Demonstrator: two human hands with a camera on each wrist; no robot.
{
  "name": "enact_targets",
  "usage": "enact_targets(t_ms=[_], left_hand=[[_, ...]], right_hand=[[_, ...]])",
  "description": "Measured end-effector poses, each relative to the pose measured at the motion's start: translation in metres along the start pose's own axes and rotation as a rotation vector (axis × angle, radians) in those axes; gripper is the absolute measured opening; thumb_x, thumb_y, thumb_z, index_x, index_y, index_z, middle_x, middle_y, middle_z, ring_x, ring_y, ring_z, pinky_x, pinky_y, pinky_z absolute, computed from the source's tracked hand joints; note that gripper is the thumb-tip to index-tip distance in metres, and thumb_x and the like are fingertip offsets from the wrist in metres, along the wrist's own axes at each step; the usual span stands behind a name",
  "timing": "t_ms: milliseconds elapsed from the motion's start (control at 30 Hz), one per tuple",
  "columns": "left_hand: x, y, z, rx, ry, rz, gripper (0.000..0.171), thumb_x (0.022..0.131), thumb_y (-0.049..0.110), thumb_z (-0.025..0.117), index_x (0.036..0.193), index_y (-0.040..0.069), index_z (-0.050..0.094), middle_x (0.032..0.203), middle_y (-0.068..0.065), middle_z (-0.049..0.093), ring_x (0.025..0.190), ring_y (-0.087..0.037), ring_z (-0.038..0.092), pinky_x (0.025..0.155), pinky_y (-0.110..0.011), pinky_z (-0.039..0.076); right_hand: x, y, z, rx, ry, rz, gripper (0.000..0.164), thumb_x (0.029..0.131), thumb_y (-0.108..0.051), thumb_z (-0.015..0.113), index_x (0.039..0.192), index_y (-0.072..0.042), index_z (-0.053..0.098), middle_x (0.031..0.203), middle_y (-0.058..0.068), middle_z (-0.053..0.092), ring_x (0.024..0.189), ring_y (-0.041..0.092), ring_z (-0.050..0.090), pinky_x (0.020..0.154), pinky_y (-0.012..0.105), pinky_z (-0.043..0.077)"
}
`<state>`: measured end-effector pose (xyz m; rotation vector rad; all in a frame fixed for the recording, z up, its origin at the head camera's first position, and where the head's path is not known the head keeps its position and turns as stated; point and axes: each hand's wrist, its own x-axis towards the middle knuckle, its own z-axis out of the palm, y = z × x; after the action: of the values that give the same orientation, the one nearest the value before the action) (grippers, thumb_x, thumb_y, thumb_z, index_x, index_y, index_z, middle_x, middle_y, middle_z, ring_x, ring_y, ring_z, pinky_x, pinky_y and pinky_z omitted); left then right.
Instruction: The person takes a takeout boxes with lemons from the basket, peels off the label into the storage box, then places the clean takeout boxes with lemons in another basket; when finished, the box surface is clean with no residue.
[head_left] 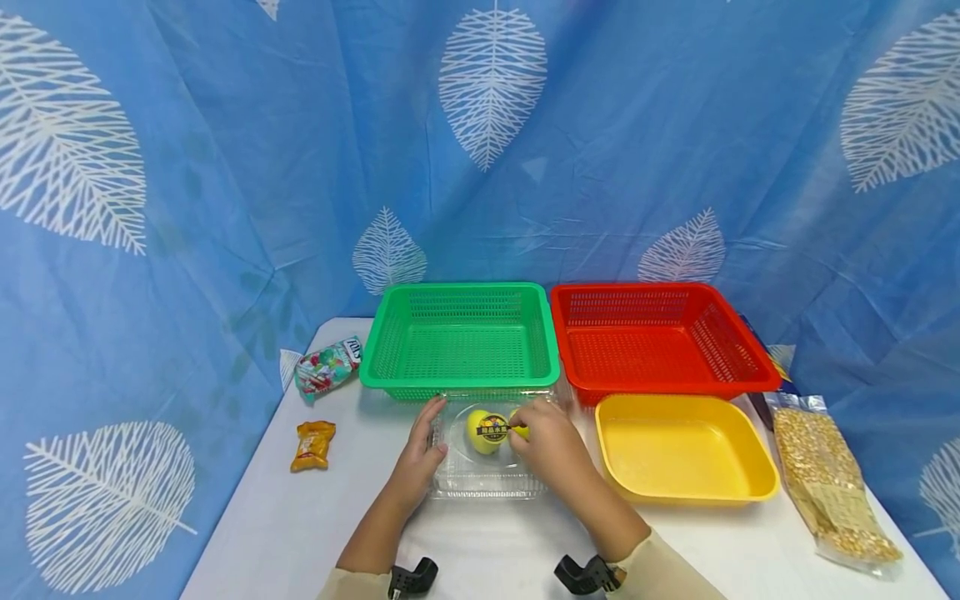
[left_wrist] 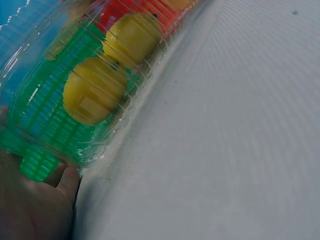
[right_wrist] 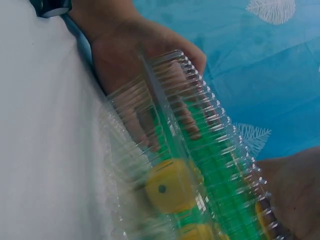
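A clear plastic clamshell box (head_left: 487,485) stands on the white table with yellow round fruits inside; two fruits (left_wrist: 95,91) show through its wall in the left wrist view. A black and yellow sticker (head_left: 492,428) is over the lid. My left hand (head_left: 422,457) rests along the box's left side, fingers straight against the wall and thumb apart. In the right wrist view those fingers (right_wrist: 187,125) show through the plastic. My right hand (head_left: 551,442) is over the lid's right part, thumb and bent fingertips pinching the sticker's right end.
Behind the box stand a green basket (head_left: 467,392) and a red basket (head_left: 667,388). A yellow tray (head_left: 686,454) is at right, beside a bag of corn kernels (head_left: 828,475). An orange packet (head_left: 312,445) and a colourful candy bag (head_left: 328,368) lie at left.
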<state>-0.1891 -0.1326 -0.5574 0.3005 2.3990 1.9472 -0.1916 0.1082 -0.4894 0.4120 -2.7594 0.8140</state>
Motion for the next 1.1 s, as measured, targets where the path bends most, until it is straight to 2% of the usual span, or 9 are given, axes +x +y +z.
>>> enact_targets(t_ms=[133,333,533,700,867,1100], left_hand=[[-0.001,0.0,0.0,0.009,0.004,-0.011,0.079,0.093,0.0,0.046,0.165,0.025,0.028,0.177,-0.003,0.009,0.164,-0.033,0.001,0.128,-0.065,0.004],[-0.002,-0.002,-0.001,0.026,0.001,-0.009,0.078,0.094,0.001,0.047,0.164,0.031,0.03,0.177,-0.005,0.009,0.164,-0.034,0.002,0.127,-0.066,0.005],[-0.002,-0.003,0.0,0.021,-0.006,-0.001,0.077,0.093,-0.001,0.046,0.165,0.022,0.029,0.177,-0.008,0.008,0.163,-0.036,0.001,0.127,-0.068,0.004],[0.0,-0.001,-0.001,0.031,-0.01,-0.017,0.077,0.093,0.0,0.046,0.165,0.023,0.03,0.177,-0.008,0.008,0.164,-0.035,0.001,0.128,-0.066,0.006],[0.0,0.002,-0.002,0.033,-0.006,-0.024,0.077,0.093,0.002,0.047,0.165,0.026,0.03,0.177,-0.005,0.009,0.164,-0.034,0.001,0.129,-0.063,0.007],[0.0,0.002,-0.002,0.027,-0.008,0.003,0.078,0.092,-0.001,0.046,0.165,0.022,0.03,0.177,-0.008,0.009,0.163,-0.037,0.001,0.128,-0.066,0.005]], right_hand=[[0.003,-0.003,0.0,-0.007,-0.025,0.038,0.006,0.084,-0.011,0.08,0.089,-0.013,0.077,0.089,-0.001,0.065,0.088,0.017,0.063,0.081,0.038,0.054],[0.005,-0.009,0.001,-0.044,-0.016,0.085,0.007,0.085,-0.011,0.077,0.08,-0.015,0.075,0.081,-0.003,0.063,0.082,0.016,0.06,0.076,0.035,0.053],[0.004,-0.01,0.008,-0.151,0.016,0.05,0.01,0.086,-0.011,0.073,0.076,-0.011,0.071,0.079,0.001,0.06,0.077,0.02,0.059,0.068,0.035,0.052],[0.004,-0.009,0.012,-0.217,0.05,0.003,0.014,0.089,-0.013,0.069,0.077,-0.007,0.067,0.08,0.004,0.059,0.076,0.025,0.059,0.068,0.038,0.053],[0.006,-0.008,0.012,-0.193,0.049,0.005,0.013,0.09,-0.013,0.067,0.078,-0.007,0.066,0.079,0.004,0.056,0.075,0.024,0.057,0.067,0.037,0.051],[0.005,-0.007,0.011,-0.164,0.031,0.013,0.01,0.091,-0.013,0.067,0.082,-0.008,0.067,0.081,0.003,0.057,0.076,0.022,0.058,0.068,0.036,0.051]])
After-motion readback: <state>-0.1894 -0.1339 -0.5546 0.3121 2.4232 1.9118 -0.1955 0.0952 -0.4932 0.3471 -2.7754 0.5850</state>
